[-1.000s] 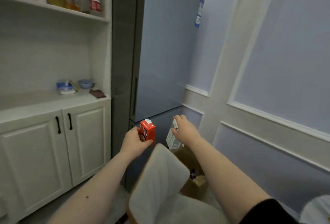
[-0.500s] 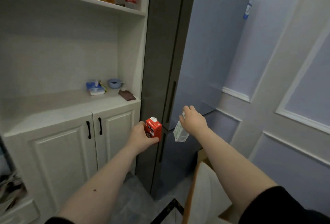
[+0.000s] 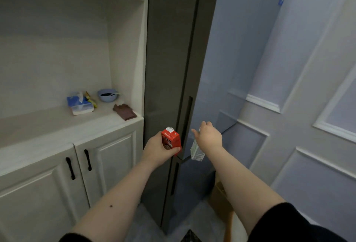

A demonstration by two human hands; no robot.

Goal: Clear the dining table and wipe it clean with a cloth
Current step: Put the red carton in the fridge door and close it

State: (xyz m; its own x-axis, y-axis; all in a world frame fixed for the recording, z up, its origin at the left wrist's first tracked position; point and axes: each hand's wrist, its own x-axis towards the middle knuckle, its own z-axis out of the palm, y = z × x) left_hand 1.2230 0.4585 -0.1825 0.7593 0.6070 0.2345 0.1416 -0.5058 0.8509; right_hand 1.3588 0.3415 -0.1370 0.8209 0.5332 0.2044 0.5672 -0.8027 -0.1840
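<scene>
My left hand (image 3: 158, 150) grips a small red drink carton (image 3: 171, 140), held upright in front of the grey fridge (image 3: 169, 52). My right hand (image 3: 209, 137) holds a white carton (image 3: 196, 152) that hangs tilted below the fingers, close to the fridge's vertical handle slot (image 3: 187, 114). Both arms reach forward at about waist height. The dining table is not in view.
White cabinets with black handles (image 3: 87, 159) stand at the left. Their counter carries a blue tissue pack (image 3: 80, 103), a blue bowl (image 3: 107, 94) and a brown cloth (image 3: 124, 111). A cardboard box (image 3: 221, 197) sits on the floor by the panelled wall (image 3: 289, 106). Bottles stand on the upper shelf.
The view has swung right to left and closer to the fridge. Both hands, still holding their cartons, have risen toward the fridge's handle edge. The chair back has left the view.
</scene>
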